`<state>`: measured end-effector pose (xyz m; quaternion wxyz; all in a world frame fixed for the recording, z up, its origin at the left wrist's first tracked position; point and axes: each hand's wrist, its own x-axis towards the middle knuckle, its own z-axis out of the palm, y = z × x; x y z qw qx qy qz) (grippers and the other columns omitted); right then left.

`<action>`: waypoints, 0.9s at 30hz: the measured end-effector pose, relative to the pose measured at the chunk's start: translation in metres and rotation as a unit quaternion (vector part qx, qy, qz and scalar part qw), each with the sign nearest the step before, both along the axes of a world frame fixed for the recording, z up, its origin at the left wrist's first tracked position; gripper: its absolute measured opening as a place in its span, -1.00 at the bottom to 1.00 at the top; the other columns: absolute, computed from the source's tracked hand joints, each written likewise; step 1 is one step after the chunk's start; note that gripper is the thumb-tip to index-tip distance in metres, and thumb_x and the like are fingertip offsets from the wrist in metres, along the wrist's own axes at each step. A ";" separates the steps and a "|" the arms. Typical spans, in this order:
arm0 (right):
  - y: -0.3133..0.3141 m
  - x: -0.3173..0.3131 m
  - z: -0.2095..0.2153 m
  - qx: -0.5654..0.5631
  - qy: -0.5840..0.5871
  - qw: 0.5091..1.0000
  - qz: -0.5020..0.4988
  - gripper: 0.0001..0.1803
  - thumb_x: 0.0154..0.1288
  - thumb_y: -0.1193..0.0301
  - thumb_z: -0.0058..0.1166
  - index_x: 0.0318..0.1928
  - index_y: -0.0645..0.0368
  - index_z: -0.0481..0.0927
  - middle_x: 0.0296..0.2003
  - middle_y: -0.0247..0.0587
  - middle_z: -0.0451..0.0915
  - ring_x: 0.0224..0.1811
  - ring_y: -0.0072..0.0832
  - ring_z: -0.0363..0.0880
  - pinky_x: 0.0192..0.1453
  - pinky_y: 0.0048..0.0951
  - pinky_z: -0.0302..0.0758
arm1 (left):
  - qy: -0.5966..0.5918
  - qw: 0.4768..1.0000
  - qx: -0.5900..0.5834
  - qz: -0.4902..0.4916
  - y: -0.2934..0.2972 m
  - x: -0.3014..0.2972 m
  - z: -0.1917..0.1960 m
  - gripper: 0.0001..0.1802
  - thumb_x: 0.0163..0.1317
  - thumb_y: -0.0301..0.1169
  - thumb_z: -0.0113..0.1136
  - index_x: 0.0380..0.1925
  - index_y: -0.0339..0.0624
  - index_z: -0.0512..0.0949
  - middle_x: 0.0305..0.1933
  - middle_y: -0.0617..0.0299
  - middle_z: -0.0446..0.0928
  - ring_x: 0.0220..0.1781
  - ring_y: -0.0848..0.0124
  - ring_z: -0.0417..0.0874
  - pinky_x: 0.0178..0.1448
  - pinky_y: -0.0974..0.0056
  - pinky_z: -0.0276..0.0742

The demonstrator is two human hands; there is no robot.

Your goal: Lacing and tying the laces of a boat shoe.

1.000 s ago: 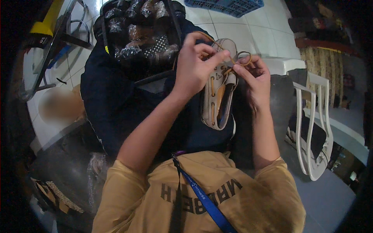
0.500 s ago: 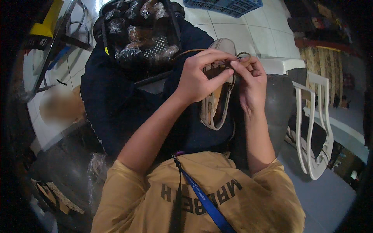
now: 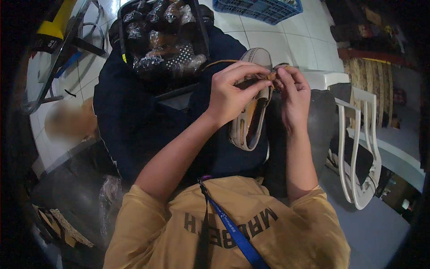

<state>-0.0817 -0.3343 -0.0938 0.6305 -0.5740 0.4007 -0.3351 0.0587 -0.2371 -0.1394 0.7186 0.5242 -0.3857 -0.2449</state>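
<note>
A light grey-beige moccasin-style shoe (image 3: 257,55) lies on my lap, its toe pointing away from me. Over its upper, my left hand (image 3: 233,92) pinches a brown shoelace (image 3: 270,77) between thumb and fingers. My right hand (image 3: 293,92) has the same lace in its fingertips, close against the left ones. Where the two hands meet, the lace is bunched in what looks like a loop or knot; its exact form is partly hidden by the fingers. One loose lace end (image 3: 219,62) trails leftward past my left knuckles.
A black crate (image 3: 204,27) of plastic-wrapped shoes stands beyond my lap. Farther off is a blue plastic crate (image 3: 260,10). To the right is a white plastic chair (image 3: 349,157); at left, a dark metal frame (image 3: 53,67) and another person's blurred head (image 3: 71,121).
My right fingers have shifted slightly and the lace loop that stood up beside them is now drawn in between both hands. The shoe stays nearly in place.
</note>
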 end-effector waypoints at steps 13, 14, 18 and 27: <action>-0.001 -0.006 0.001 -0.043 -0.007 0.998 0.043 -0.86 0.52 0.48 0.26 -0.02 0.27 0.70 -0.16 -0.28 0.77 -0.09 -0.63 0.70 0.09 -0.55 0.55 | 0.061 0.997 -0.010 0.040 -0.002 -0.010 0.000 -0.75 0.10 -0.51 0.58 -0.21 -0.24 0.74 -0.21 0.17 0.76 -0.14 0.33 0.79 -0.01 0.29 0.65; -0.002 -0.006 0.001 -0.043 -0.008 0.998 0.043 -0.86 0.52 0.48 0.26 -0.02 0.27 0.70 -0.16 -0.28 0.77 -0.09 -0.63 0.70 0.09 -0.55 0.55 | 0.123 0.991 -0.018 0.045 -0.002 -0.012 0.001 -0.74 0.10 -0.50 0.59 -0.20 -0.24 0.74 -0.21 0.17 0.76 -0.12 0.31 0.80 0.02 0.27 0.65; 0.002 -0.005 0.005 -0.074 0.013 0.996 0.041 -0.85 0.51 0.50 0.25 -0.01 0.28 0.68 -0.14 -0.26 0.77 -0.07 -0.60 0.71 0.12 -0.53 0.56 | -0.037 0.998 0.018 0.049 0.002 -0.008 -0.006 -0.76 0.16 -0.52 0.56 -0.16 -0.26 0.76 -0.13 0.17 0.77 -0.04 0.35 0.78 0.13 0.25 0.64; 0.008 -0.005 0.002 -0.204 0.029 0.976 0.071 -0.77 0.45 0.58 0.22 0.07 0.32 0.67 0.06 -0.09 0.71 0.19 -0.41 0.64 0.31 -0.38 0.52 | -0.022 0.999 -0.021 0.012 -0.007 0.003 -0.009 -0.78 0.18 -0.48 0.49 -0.16 -0.24 0.76 -0.15 0.13 0.77 -0.02 0.18 0.71 0.18 0.14 0.54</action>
